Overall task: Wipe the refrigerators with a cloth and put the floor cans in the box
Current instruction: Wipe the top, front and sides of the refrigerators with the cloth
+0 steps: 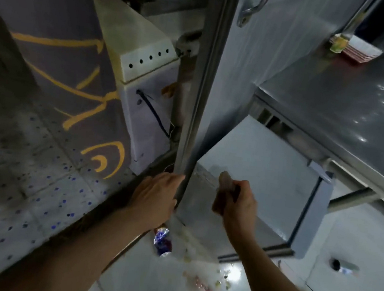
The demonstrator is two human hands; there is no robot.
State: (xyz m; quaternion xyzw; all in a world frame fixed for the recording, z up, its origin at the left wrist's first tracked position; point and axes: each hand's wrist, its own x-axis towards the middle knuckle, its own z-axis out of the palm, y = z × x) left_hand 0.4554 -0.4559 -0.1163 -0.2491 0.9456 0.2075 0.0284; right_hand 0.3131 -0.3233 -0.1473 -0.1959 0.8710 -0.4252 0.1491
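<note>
Refrigerator door: tall pale-blue metal refrigerator door (242, 83) stands open, its grey gasket edge (199, 98) running down to the hands.
Floor: white tiled floor (356, 238) shows bare room at right; scraps lie near the door's foot.
Left hand (155, 196): fingers wrapped round the gasket edge low down.
Right hand (239, 204): fingers holding a blurred brownish cloth (223, 185) against the door face.
Can: crushed blue-and-red drink can (162, 241) lies on the floor, just below the left hand.

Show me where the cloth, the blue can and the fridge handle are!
cloth (224, 188), head view, on its bunched top above the right hand.
blue can (162, 241), head view, on its side.
fridge handle (254, 6), head view, on its curved bar.
</note>
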